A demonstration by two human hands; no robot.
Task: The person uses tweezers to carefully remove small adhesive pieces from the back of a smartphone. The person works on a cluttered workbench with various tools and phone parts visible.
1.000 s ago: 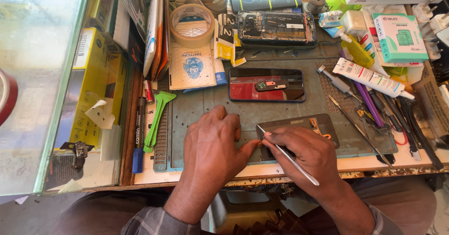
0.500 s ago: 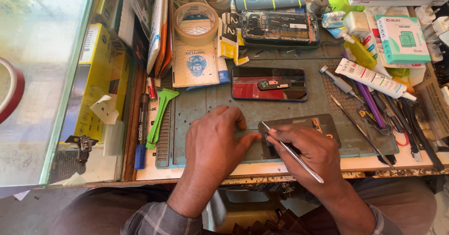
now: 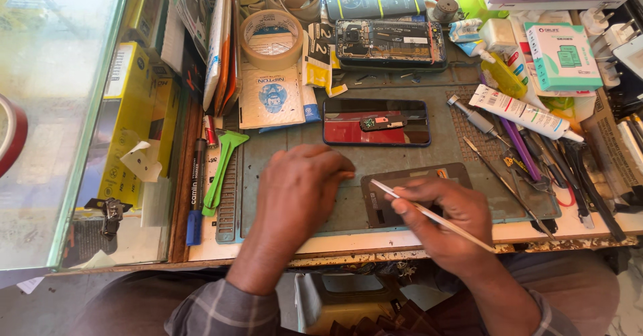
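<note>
Holding thin pale tool [image 3: 429, 213] in right hand [image 3: 445, 222], fingers pinched; we see tip aimed up-left over dark panel [image 3: 402, 182] beneath it, long axis sideways. Left hand [image 3: 298, 192] flat, empty, pressing panel's left end.

Head view under bright, even daylight; colours are saturated and detail is crisp across the table [image 3: 375, 242]. The glass panel [image 3: 60, 108] at the left carries pale, washed-out reflections that veil what lies beneath it. The glossy phone back panel [image 3: 375, 123] shows a soft sheen. Shadows are soft and short: a faint one lies under the left hand [image 3: 295, 192] and under the right hand [image 3: 439, 215]. Straight edges bow slightly toward the frame corners. No motion blur is evident; the lower foreground is darker.
</note>
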